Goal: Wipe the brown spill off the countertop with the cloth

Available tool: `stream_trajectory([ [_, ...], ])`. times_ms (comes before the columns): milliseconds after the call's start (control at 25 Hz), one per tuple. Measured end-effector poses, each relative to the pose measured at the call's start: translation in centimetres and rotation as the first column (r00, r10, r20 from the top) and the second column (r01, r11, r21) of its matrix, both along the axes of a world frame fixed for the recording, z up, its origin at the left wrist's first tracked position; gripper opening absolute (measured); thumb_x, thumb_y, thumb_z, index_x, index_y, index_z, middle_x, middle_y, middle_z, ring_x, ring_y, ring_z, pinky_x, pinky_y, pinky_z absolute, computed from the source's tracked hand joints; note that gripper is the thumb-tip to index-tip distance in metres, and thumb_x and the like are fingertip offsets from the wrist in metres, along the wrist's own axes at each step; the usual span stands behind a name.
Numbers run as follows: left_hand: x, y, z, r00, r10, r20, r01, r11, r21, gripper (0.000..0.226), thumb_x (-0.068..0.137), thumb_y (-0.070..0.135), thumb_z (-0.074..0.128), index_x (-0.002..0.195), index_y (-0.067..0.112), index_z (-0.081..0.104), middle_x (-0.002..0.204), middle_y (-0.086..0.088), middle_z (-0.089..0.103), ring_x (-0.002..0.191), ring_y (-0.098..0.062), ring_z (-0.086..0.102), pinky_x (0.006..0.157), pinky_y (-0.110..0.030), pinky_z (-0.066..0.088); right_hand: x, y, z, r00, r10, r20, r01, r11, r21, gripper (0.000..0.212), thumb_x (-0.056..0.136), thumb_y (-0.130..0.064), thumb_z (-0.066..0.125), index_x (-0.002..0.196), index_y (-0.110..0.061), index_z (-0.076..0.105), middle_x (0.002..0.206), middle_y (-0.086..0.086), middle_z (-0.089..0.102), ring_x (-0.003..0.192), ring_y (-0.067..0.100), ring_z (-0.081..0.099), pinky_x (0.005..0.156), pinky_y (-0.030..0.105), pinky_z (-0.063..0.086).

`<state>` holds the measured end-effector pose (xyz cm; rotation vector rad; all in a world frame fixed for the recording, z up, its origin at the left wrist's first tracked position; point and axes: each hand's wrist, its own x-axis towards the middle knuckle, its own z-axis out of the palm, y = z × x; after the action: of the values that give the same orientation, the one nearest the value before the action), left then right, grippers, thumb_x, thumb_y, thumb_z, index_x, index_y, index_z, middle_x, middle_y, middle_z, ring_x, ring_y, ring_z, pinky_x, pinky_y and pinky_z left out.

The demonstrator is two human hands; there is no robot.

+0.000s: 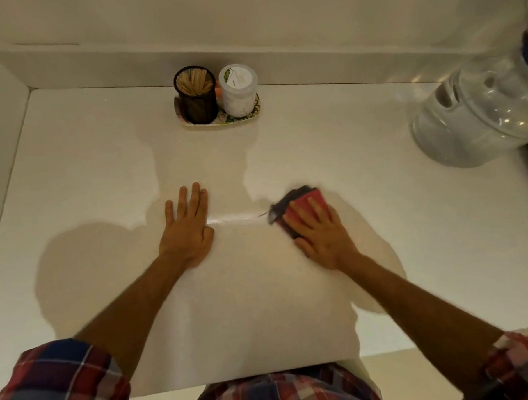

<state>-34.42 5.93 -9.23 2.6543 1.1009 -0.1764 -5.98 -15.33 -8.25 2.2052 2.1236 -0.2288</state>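
Observation:
My right hand point(318, 230) presses flat on a folded pink and dark cloth point(299, 199) on the white countertop point(104, 164), right of centre. The cloth is motion-blurred. A thin wet streak point(236, 216) runs across the surface from the cloth toward my left hand. My left hand point(186, 224) lies flat, palm down, fingers slightly apart, holding nothing, left of the cloth. No brown spill shows on the bare surface; anything under the cloth is hidden.
At the back centre a small tray point(254, 114) carries a black mesh holder of wooden sticks point(195, 95) and a lidded white jar point(239, 90). A clear and white appliance point(477, 121) stands at the right. A low backsplash runs along the rear and left.

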Motion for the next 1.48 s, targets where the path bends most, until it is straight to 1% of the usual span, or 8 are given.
stream_trajectory([
  [200, 0.6, 0.0, 0.1, 1.0, -0.007, 0.017, 0.007, 1.0, -0.002, 0.081, 0.089, 0.035, 0.028, 0.159, 0.011, -0.004, 0.169, -0.009, -0.01, 0.155, -0.033, -0.011, 0.122, -0.062, 0.002, 7.4, 3.1, 1.1, 0.889, -0.456, 0.041, 0.457, 0.889, -0.016, 0.06, 0.1, -0.048, 0.032, 0.157, -0.028, 0.027, 0.165, 0.007, 0.026, 0.148, 0.044, 0.022, 0.109, 0.065, 0.031],
  [320, 0.5, 0.0, -0.2, 1.0, 0.008, 0.012, -0.008, 1.0, -0.001, 0.082, 0.088, 0.035, 0.028, 0.159, 0.009, -0.005, 0.169, -0.01, -0.011, 0.155, -0.033, -0.012, 0.122, -0.062, 0.003, 4.6, 10.8, 0.4, 0.764, -0.646, -0.009, 0.646, 0.763, 0.013, 0.06, 0.104, -0.044, 0.033, 0.159, -0.023, 0.019, 0.168, 0.01, 0.016, 0.151, 0.045, 0.012, 0.115, 0.068, 0.021],
  [400, 0.5, 0.1, -0.5, 0.999, 0.018, 0.03, -0.018, 1.0, 0.0, 0.083, 0.089, 0.037, 0.027, 0.159, 0.009, -0.007, 0.169, -0.01, -0.011, 0.155, -0.032, -0.012, 0.123, -0.061, 0.004, 0.8, 15.3, 0.0, 0.806, -0.59, -0.057, 0.591, 0.806, 0.015, 0.06, 0.104, -0.046, 0.029, 0.159, -0.026, 0.017, 0.168, 0.007, 0.016, 0.152, 0.043, 0.008, 0.119, 0.066, 0.014],
  [560, 0.4, 0.1, -0.7, 0.987, 0.065, 0.144, -0.062, 0.998, -0.024, 0.081, 0.098, 0.06, 0.015, 0.158, 0.013, -0.013, 0.168, -0.009, -0.016, 0.155, -0.025, -0.015, 0.124, -0.054, -0.001, -9.3, 18.1, -0.5, 0.979, -0.175, -0.107, 0.182, 0.982, 0.052, 0.06, 0.103, -0.05, 0.03, 0.158, -0.03, 0.018, 0.168, 0.005, 0.017, 0.154, 0.041, 0.005, 0.12, 0.066, 0.013],
  [640, 0.2, 0.0, -0.4, 0.976, 0.048, 0.213, -0.043, 0.999, -0.028, 0.085, 0.096, 0.068, 0.012, 0.159, 0.016, -0.01, 0.169, -0.01, -0.014, 0.155, -0.026, -0.015, 0.124, -0.052, -0.003, -13.3, 15.9, -0.9, 0.991, -0.004, -0.135, 0.011, 0.999, 0.053, 0.064, 0.101, -0.052, 0.033, 0.158, -0.032, 0.015, 0.169, 0.003, 0.013, 0.155, 0.037, 0.001, 0.122, 0.063, 0.007],
  [840, 0.0, -0.2, 0.4, 0.989, 0.001, 0.15, 0.005, 0.999, -0.036, 0.08, 0.095, 0.07, 0.011, 0.16, 0.026, -0.007, 0.17, -0.003, -0.012, 0.155, -0.023, -0.016, 0.124, -0.055, 0.001, -13.7, 6.4, -1.0, 0.985, 0.091, -0.146, -0.086, 0.996, 0.038, 0.059, 0.101, -0.052, 0.034, 0.156, -0.034, 0.023, 0.168, 0.0, 0.017, 0.155, 0.035, 0.005, 0.122, 0.064, 0.007],
  [1120, 0.5, 0.0, 0.4, 0.999, -0.035, 0.036, 0.036, 0.999, -0.009, 0.08, 0.095, 0.07, 0.013, 0.159, 0.027, -0.008, 0.17, 0.001, -0.012, 0.155, -0.023, -0.014, 0.124, -0.056, 0.004, 1.8, -2.1, 0.7, 0.931, -0.365, -0.007, 0.365, 0.931, -0.023, 0.063, 0.095, -0.051, 0.035, 0.155, -0.034, 0.027, 0.165, 0.004, 0.027, 0.148, 0.041, 0.024, 0.11, 0.063, 0.03],
  [1480, 0.4, 0.2, -0.4, 0.996, -0.022, 0.082, 0.024, 1.0, -0.017, 0.082, 0.097, 0.065, 0.019, 0.16, 0.019, -0.007, 0.17, -0.002, -0.007, 0.156, -0.022, -0.01, 0.124, -0.055, 0.004, 3.7, 13.0, -0.7, 0.799, -0.6, -0.047, 0.601, 0.799, 0.029, 0.062, 0.102, -0.043, 0.03, 0.158, -0.019, 0.018, 0.166, 0.014, 0.021, 0.15, 0.047, 0.015, 0.116, 0.07, 0.019],
])
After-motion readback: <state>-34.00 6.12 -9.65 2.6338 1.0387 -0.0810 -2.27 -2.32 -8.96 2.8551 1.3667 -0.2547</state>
